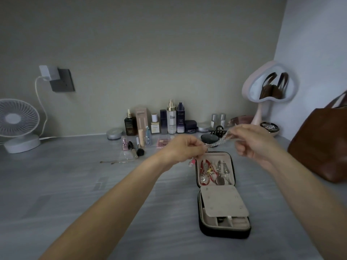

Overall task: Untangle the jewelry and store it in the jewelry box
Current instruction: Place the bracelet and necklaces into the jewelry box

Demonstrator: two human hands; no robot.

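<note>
A silver chain bracelet (220, 140) is stretched in the air between my two hands, above the far end of the box. My left hand (185, 148) pinches its lower end, and a small pink charm (191, 163) dangles just below that hand. My right hand (250, 139) pinches the upper end. The black zip jewelry box (201, 229) lies open on the grey table. Its far half (214, 170) holds red cord pieces and silver jewelry. A beige flap (221, 201) covers part of the near half's compartments.
A row of cosmetic bottles (165, 121) stands along the back wall, with brushes and small makeup items (138, 147) in front. A white fan (17, 124) is at far left. A heart-shaped mirror (270, 85) and a brown leather bag (323, 143) sit at right. A thin chain (114, 162) lies on the table.
</note>
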